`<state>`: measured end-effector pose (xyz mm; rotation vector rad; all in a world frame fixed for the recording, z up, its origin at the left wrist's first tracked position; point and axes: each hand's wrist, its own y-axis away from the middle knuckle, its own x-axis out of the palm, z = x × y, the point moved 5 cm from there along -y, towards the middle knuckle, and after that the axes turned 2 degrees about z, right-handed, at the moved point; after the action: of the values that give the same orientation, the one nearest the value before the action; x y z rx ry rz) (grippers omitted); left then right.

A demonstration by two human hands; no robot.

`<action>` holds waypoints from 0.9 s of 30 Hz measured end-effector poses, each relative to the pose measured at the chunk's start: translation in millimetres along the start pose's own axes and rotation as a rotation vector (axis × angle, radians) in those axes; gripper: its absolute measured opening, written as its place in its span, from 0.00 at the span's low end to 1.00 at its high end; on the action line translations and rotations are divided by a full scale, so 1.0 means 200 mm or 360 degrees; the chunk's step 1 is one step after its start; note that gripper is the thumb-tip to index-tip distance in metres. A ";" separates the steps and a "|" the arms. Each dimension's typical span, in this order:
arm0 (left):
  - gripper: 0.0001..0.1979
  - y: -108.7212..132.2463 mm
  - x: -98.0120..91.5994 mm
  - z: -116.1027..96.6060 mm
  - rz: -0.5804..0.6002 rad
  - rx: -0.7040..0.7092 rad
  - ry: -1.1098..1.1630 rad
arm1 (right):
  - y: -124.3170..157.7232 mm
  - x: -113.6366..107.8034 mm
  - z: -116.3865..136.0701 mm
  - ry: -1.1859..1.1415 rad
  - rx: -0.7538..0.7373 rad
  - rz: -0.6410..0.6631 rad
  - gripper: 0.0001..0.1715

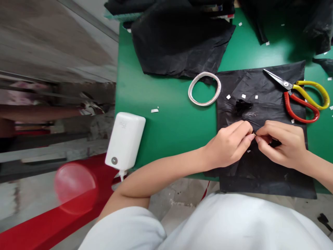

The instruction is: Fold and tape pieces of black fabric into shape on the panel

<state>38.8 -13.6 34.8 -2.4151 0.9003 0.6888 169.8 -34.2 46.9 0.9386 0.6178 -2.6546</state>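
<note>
Green tabletop [169, 118] had a black sheet [262, 173] at its near edge. Left hand [229, 146] and right hand [283, 146] both pinched one tiny dark bit [254, 133].

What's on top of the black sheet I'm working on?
On the black sheet lie the scissors, a few white scraps and a small black crumpled piece. Both the left hand and right hand rest on it; what their fingertips pinch is covered.

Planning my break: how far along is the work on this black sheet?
Done: a small black tuft lies on the black sheet, white scraps around it. In hand: left hand and right hand pinch that sheet. Left, probably: more black sheets wait beyond the tape ring.
</note>
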 end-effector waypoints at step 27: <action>0.09 -0.02 0.01 0.00 0.0163 0.0101 -0.0089 | 0.03 0.01 -0.01 0.0095 -0.0069 0.0056 0.07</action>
<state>43.3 -11.2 35.1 -2.2959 1.0128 0.7503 171.4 -39.2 42.0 1.0101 0.6629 -2.5804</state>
